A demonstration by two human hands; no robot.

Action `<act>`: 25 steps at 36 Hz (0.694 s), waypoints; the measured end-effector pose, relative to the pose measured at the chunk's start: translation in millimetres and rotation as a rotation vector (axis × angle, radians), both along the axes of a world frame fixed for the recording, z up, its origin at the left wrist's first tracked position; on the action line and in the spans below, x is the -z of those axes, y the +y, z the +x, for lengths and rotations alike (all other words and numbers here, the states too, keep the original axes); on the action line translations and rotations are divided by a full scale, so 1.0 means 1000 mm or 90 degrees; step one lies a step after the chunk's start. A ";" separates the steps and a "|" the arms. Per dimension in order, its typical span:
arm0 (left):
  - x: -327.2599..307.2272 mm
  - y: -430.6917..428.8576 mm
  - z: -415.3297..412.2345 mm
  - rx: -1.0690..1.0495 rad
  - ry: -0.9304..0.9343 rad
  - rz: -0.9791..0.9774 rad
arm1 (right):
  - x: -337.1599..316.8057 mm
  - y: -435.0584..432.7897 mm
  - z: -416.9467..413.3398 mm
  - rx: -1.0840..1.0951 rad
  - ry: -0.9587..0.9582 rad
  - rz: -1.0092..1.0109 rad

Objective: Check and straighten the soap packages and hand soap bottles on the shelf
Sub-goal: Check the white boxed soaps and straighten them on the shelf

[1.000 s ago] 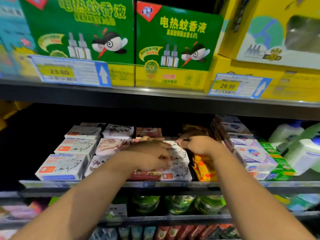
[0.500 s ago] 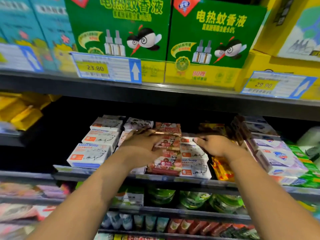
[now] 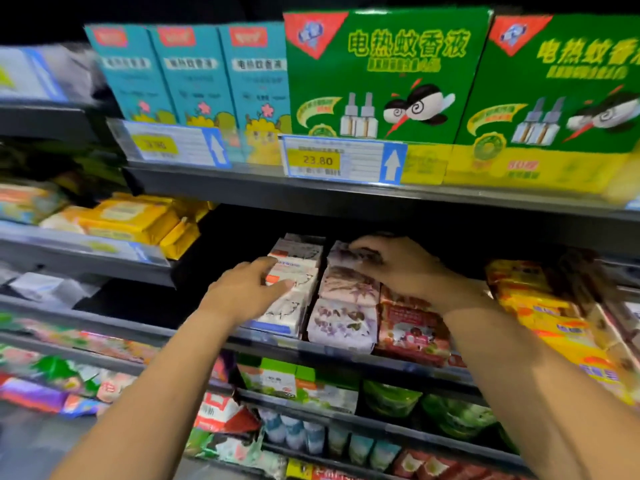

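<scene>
— Status of the soap shelf (image 3: 339,353)?

— Partly done, in my judgement. The white soap boxes (image 3: 294,289) run front to back in a fairly even row. The purple floral packages (image 3: 346,306) beside them sit in line, though the rearmost one is under attention. The red packages (image 3: 412,330) to the right look settled at the front lip. The yellow packs (image 3: 540,306) further right are blurred; I cannot grade them. No hand soap bottles are in view, so that portion is unverified.

— Hands?

— Both arms reach forward over the shelf lip. The left hand (image 3: 249,292) lies on the white boxes, fingers spread and loosely curved, pressing rather than gripping. The right hand (image 3: 398,265) is palm down at the back of the purple row, fingers curled over the rearmost package; whether it is truly clamped, I cannot tell.
</scene>
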State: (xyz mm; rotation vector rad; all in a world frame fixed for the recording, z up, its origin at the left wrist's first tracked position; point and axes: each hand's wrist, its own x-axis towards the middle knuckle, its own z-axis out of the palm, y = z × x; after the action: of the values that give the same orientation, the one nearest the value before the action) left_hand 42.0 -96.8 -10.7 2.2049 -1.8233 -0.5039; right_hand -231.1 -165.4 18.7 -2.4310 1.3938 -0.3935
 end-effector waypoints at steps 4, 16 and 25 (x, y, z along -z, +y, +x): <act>-0.003 -0.008 -0.010 -0.059 0.091 -0.004 | 0.000 -0.022 0.049 -0.076 -0.010 0.038; 0.003 -0.034 0.012 -0.074 0.093 -0.079 | 0.014 -0.063 0.088 -0.140 -0.020 0.081; 0.003 -0.038 0.025 0.047 -0.042 -0.074 | 0.012 -0.067 0.094 -0.123 0.006 0.095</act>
State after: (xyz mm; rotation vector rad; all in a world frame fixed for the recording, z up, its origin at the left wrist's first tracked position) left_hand 66.8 -134.8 -13.9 2.1082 -1.9210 -0.3327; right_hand -136.6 -232.0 6.4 -2.4185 1.1354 -0.2228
